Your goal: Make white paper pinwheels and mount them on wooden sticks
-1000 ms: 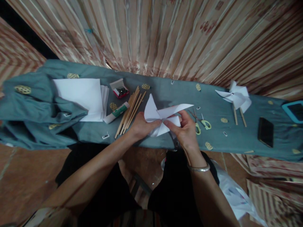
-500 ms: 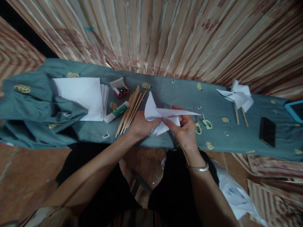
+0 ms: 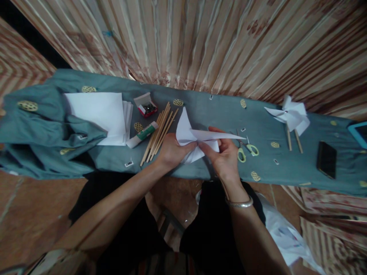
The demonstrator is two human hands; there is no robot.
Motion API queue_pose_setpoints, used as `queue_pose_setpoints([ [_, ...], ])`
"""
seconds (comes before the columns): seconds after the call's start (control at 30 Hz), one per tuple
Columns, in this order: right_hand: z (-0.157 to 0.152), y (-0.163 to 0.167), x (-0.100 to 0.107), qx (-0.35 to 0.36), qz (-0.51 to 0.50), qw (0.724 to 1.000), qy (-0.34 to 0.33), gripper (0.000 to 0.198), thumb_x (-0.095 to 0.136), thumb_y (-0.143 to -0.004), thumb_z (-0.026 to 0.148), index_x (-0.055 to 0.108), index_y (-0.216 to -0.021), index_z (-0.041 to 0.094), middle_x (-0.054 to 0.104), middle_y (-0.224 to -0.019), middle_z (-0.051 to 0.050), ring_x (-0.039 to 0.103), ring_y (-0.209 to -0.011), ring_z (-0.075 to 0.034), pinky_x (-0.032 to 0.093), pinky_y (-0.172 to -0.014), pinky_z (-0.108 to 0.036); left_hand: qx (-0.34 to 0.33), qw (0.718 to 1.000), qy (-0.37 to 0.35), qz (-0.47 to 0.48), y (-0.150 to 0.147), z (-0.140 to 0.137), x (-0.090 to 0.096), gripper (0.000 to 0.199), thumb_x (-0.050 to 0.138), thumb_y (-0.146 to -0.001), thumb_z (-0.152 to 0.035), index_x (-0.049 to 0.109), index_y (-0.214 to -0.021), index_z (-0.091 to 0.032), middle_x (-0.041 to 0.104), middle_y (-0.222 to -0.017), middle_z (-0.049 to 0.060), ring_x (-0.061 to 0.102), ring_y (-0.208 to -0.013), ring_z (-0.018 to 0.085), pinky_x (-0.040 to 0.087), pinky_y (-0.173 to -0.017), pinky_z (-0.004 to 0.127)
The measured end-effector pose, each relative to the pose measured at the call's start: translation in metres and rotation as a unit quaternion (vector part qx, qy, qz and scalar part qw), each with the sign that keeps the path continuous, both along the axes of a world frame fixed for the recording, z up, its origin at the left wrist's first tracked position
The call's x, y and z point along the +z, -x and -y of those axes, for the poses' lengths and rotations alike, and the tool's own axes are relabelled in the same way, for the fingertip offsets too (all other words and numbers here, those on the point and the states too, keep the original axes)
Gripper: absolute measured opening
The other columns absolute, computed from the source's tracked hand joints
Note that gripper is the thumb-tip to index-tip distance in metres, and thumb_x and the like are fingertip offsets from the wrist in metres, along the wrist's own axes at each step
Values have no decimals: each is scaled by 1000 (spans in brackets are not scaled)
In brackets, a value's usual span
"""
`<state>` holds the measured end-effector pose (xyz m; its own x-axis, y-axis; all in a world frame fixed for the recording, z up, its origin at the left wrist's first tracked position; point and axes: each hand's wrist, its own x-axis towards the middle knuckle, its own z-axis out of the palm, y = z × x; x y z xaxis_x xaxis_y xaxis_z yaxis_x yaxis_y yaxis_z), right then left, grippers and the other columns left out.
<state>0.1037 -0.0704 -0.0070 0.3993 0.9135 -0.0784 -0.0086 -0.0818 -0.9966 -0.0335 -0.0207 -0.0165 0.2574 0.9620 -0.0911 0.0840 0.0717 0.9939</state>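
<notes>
Between my hands is a white paper pinwheel (image 3: 185,128) with its blades folded in toward the centre. My left hand (image 3: 171,151) grips its left side, the thumb pressed at the middle. From the right, my right hand (image 3: 225,154) pinches it, thumb near the same centre point and fingers behind the paper. One pointed blade sticks out to the right above my right hand. Thin wooden sticks (image 3: 160,131) lie just left of my left hand. Green-handled scissors (image 3: 247,149) rest on the cloth beside my right hand, their blades partly hidden.
On the green cloth (image 3: 218,110) at left are white paper sheets (image 3: 99,114), a glue stick (image 3: 142,135) and a small open box (image 3: 146,106) of dark metal pieces. Farther right lie pinwheels on sticks (image 3: 294,114), a phone (image 3: 327,159) and a blue-edged device (image 3: 359,133). A curtain (image 3: 183,42) hangs behind.
Both hands keep almost the same grip on the paper pinwheel. The whole view has shifted very slightly; nothing has been picked up or put down.
</notes>
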Motion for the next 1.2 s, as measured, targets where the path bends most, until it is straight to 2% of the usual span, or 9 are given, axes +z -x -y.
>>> queue_pose_setpoints([
  [0.23,-1,1,-1,-2,7,1000,0,50,82,-60,34,61,-105,24,74,-81,1,70,-76,-21,57,-70,-35,1,998,-28,-59,3,1,0,9,75,-67,-24,71,-65,-16,72,-64,3,67,-64,21,50,-54,24],
  [0.47,-1,-3,-5,-2,44,999,8,49,81,-63,34,62,-107,22,69,-72,3,65,-67,-18,53,-64,-32,-21,997,-56,-46,3,4,0,9,72,-71,-23,74,-77,-16,75,-73,1,70,-71,21,52,-62,24],
  [0.77,-2,-3,-6,-4,44,999,18,48,82,-61,33,63,-104,23,69,-72,4,62,-61,-17,51,-58,-31,-24,998,-46,-47,4,4,0,8,72,-69,-22,73,-72,-14,74,-69,2,70,-70,21,52,-62,24],
  [1.0,-3,-4,-5,26,-4,1000,7,38,79,-63,34,64,-97,25,74,-86,1,68,-74,-19,55,-69,-35,-11,1000,-9,27,1,-1,-1,12,73,-66,-18,75,-78,-14,77,-77,3,70,-73,20,56,-67,27],
  [1.2,-1,-9,-1,61,-27,998,7,33,81,-62,34,65,-89,25,72,-78,4,63,-64,-15,53,-63,-32,0,997,21,75,-1,-2,-8,19,74,-65,-21,74,-82,-13,78,-84,5,72,-78,21,58,-71,30],
])
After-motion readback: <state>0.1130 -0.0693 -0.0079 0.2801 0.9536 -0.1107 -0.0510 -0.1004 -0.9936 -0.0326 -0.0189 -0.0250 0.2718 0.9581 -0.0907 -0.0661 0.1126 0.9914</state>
